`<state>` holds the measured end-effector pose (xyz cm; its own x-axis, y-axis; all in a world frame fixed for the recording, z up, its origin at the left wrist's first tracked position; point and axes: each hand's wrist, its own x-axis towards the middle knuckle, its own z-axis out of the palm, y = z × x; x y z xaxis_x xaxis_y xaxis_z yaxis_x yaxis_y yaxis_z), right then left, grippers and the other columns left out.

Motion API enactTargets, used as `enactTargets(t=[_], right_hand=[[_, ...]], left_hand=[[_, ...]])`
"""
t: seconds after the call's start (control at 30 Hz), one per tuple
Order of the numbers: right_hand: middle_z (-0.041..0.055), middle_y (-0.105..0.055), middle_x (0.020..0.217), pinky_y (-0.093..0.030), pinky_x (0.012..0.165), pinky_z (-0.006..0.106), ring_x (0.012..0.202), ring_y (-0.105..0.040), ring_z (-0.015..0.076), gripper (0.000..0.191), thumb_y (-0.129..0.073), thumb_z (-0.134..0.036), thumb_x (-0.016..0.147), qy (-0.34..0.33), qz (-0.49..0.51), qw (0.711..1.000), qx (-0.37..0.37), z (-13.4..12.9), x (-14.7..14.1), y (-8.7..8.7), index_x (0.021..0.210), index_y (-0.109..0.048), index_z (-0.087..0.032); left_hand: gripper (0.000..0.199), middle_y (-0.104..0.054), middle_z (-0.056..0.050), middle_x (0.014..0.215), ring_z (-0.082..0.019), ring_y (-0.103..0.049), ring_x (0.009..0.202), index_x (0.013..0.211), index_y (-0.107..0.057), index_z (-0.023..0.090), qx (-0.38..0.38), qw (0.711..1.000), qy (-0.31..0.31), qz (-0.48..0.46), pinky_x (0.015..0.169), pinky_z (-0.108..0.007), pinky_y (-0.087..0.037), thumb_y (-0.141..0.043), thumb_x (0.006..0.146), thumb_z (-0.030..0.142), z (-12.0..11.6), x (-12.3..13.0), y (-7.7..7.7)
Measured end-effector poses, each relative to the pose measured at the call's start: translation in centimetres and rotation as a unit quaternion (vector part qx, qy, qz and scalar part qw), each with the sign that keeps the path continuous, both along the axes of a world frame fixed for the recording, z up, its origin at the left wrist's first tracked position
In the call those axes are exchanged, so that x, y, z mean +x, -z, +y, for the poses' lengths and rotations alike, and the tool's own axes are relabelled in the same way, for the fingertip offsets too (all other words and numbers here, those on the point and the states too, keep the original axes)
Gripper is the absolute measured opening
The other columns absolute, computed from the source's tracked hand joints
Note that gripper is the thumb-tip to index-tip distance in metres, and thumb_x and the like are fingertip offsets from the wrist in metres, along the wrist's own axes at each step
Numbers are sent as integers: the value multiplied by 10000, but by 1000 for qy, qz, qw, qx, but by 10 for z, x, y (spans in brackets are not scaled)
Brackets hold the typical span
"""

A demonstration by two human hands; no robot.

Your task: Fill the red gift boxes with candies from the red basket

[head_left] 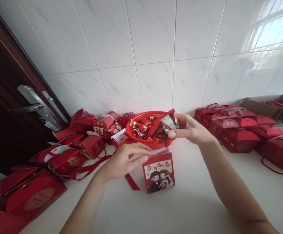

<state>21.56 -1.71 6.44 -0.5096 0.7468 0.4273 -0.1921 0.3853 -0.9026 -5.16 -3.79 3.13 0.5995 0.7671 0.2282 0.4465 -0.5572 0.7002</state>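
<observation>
The right hand is closed on a shiny packet. The thumb presses on the near side and the fingers go behind it. The packet is red, with some dark and white parts. It is up in the air, tilted, and it hides the right side of a red basket. Lots of small wrapped sweets lie in the basket.

The left hand is at the top left corner of a little red box. Its thumb and fingers are only a little way apart, right by the top edge. The fingers hide that edge, so I can't tell if they pinch it or just rest on it. The little box stands upright on the white table, in front of the basket and lower than the packet. Its front has a cartoon couple and big writing.

A red ribbon end lies on the table just left of the little box. More red boxes sit in a bunch on the left. Another bunch of boxes sits on the right, near a brown carton. Behind it all is a white tiled wall.
</observation>
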Motion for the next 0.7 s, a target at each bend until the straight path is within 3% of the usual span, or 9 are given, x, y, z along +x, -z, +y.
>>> enactTargets(t=[0.17,0.33,0.57,0.7], right_hand=[[20,-744,910,-573,740,264,799,-687,158,294,-799,-273,769,-16,-33,999,-1,5,-11,6,1043,-728,-190],[9,-729,844,-557,658,241,715,-663,139,255,-804,-276,769,1,-33,999,0,10,-12,8,993,-728,-183],[-9,-708,800,-560,637,238,685,-650,126,209,-807,-252,768,30,-6,999,23,12,-7,5,952,-729,-192],[-11,-703,808,-556,629,236,693,-649,125,167,-787,-240,789,29,-7,999,37,14,-6,6,938,-722,-199]], left_hand=[[186,-750,-54,1114,-232,-685,1058,970,-808,268,-15,995,-53,-86,904,-325,-574,-687,861,358,22,5,27],[202,-778,-55,1060,-236,-717,1020,980,-799,240,-71,986,-11,-149,917,-362,-590,-651,873,327,34,18,41],[180,-791,-38,951,-227,-732,937,870,-804,232,25,988,-42,-147,909,-375,-588,-626,849,223,50,32,22],[111,-782,-31,945,-238,-725,939,878,-803,253,8,992,-52,-114,893,-379,-588,-715,811,250,49,39,18]])
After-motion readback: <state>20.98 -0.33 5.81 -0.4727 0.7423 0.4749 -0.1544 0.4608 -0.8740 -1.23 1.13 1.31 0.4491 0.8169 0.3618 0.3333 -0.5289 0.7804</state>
